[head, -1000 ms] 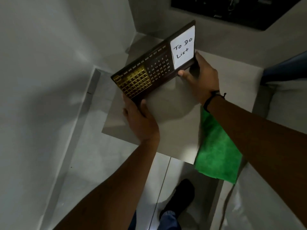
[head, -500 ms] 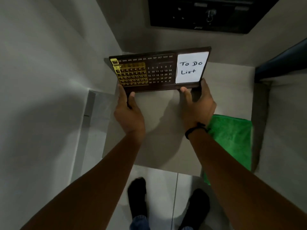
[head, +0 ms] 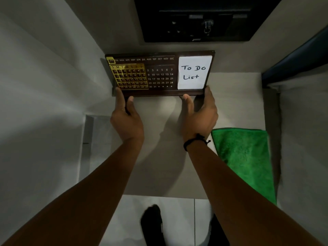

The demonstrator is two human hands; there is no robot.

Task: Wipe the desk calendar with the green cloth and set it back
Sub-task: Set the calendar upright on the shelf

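Our left hand [head: 126,119] and right hand [head: 198,114] both grip the bottom edge of the desk calendar [head: 158,73], upright at 12 o'clock on the worktop [head: 159,174]. The green cloth [head: 245,160] lies at 3 o'clock.

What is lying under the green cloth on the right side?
The folded green microfibre cloth lies on the pale grey tabletop, its near end hanging over the table's front edge. Whether anything else lies beneath cannot be seen; the cloth covers that area.

Dim light. Pale grey wall [head: 44,71] at left. Grey tabletop [head: 159,166] in corner. Dark wall-mounted panel [head: 204,20] above. Pale tiled floor [head: 177,213] below.
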